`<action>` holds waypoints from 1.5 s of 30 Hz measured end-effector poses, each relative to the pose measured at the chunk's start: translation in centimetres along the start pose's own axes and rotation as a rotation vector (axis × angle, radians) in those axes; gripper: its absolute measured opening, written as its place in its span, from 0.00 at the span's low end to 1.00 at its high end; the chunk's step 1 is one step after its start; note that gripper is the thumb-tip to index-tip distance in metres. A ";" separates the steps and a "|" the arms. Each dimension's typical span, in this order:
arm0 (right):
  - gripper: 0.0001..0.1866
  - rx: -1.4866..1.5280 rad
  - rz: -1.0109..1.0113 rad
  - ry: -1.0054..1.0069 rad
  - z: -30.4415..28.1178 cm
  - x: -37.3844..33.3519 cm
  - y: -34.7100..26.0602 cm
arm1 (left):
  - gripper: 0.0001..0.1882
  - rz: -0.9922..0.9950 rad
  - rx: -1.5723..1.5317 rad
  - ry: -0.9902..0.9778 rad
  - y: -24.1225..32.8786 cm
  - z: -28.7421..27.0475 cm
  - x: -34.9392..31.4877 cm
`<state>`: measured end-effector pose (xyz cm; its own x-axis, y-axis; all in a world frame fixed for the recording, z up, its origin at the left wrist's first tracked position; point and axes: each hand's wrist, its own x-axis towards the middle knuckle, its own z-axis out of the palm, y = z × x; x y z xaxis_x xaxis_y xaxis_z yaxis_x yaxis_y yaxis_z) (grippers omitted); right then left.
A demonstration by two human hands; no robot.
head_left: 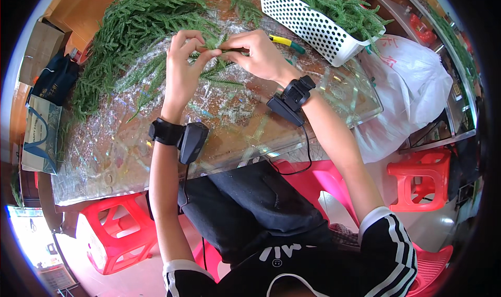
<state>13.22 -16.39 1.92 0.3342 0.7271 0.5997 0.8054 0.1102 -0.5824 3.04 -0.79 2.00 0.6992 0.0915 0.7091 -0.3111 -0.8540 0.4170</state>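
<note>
Both my hands meet over the far middle of the table, working on a small green artificial pine sprig (213, 41). My left hand (183, 62) pinches it between thumb and fingertips. From the other side, my right hand (257, 54) grips its stem end with thumb and bent fingers. More pine sprigs (222, 80) lie on the table just below my hands. Beside my right hand, partly behind it, is a tool with yellow and green handles (284, 42); its head is hidden.
A large heap of artificial pine branches (130, 31) covers the far left. At the far right, a white perforated basket (318, 33) holds more greenery. White flakes litter the plastic-covered table (229, 135). A white plastic bag (412, 83) stands right; red stools (117, 234) stand below.
</note>
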 end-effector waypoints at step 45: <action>0.08 -0.486 0.001 -0.148 0.5 -0.2 0.8 | 0.15 -0.429 -0.283 -0.066 -1.2 1.7 -0.5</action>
<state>13.48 -16.12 1.04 0.2908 0.8191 0.4944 0.9514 -0.1931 -0.2398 4.16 -0.63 0.23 0.8385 0.3624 0.4069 -0.1433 -0.5738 0.8064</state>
